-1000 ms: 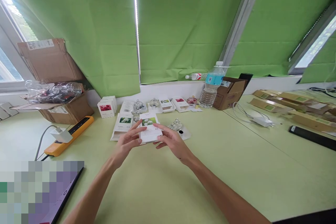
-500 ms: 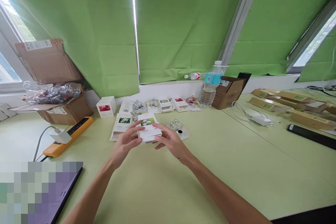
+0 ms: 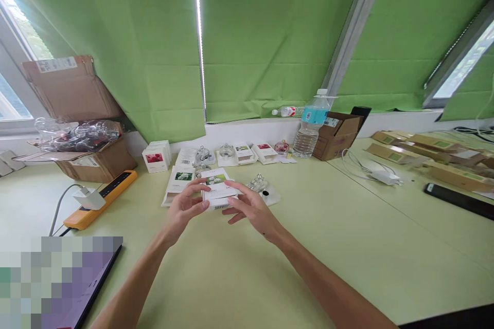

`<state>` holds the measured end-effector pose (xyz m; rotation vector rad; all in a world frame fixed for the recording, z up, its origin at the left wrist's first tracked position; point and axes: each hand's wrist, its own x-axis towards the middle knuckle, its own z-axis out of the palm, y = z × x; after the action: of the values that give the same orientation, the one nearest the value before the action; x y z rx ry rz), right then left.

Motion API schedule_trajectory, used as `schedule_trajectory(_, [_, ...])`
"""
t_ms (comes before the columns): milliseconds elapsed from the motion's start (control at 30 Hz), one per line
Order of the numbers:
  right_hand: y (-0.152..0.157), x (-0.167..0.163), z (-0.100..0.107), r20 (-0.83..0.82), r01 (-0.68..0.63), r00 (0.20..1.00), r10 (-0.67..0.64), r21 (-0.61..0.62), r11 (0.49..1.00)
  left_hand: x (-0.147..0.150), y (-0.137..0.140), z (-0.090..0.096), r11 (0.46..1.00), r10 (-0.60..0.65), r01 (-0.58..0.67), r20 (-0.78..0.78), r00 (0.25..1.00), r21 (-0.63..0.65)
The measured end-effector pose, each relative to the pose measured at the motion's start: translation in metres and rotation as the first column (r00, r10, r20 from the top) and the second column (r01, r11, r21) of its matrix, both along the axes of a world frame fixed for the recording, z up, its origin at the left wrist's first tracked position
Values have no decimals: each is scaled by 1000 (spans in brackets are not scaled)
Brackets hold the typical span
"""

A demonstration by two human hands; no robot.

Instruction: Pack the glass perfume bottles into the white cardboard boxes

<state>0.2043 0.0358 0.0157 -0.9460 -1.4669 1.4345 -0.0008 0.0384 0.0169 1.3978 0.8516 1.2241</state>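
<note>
A small white carton (image 3: pixel 219 191) with a white-flower picture and a barcode on its near side is between my hands, above the table. My left hand (image 3: pixel 184 209) grips its left edge with thumb and fingers. On the opposite side, my right hand (image 3: pixel 252 209) has its fingertips on the carton's right edge and near corner. Left of it lies another white carton (image 3: pixel 173 194) with a green flower picture. Just behind stands a small glass jar (image 3: pixel 201 168), partly hidden. Beyond my right hand, a glass piece (image 3: pixel 258 183) lies by a white card with a black dot.
Along the back are red-flower cartons (image 3: pixel 156 158), lidded glass jars (image 3: pixel 226 150) and a water bottle (image 3: pixel 309 131). An orange power strip (image 3: pixel 111 190) and a laptop (image 3: pixel 96 272) lie left. At right are a charger (image 3: pixel 386 177), long brown boxes (image 3: pixel 459 175) and a black bar (image 3: pixel 459 199).
The carton has tilted slightly, so more of its barcode side shows. Both hands stay nearly in place around it.
</note>
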Motion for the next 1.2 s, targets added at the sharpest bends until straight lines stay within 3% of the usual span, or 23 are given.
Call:
schedule_trajectory(367, [0, 0, 1, 33, -1, 999, 0, 57, 998, -1, 7, -10, 1000, 27, -27, 6, 1000, 16])
schedule_trajectory(867, [-1, -2, 0, 32, 0, 999, -2, 74, 997, -7, 2, 1, 996, -94, 94, -68, 993, -8])
schedule_trajectory(1200, [-1, -2, -1, 34, 8, 999, -11, 76, 997, -7, 3, -4, 992, -127, 126, -78, 989, -6])
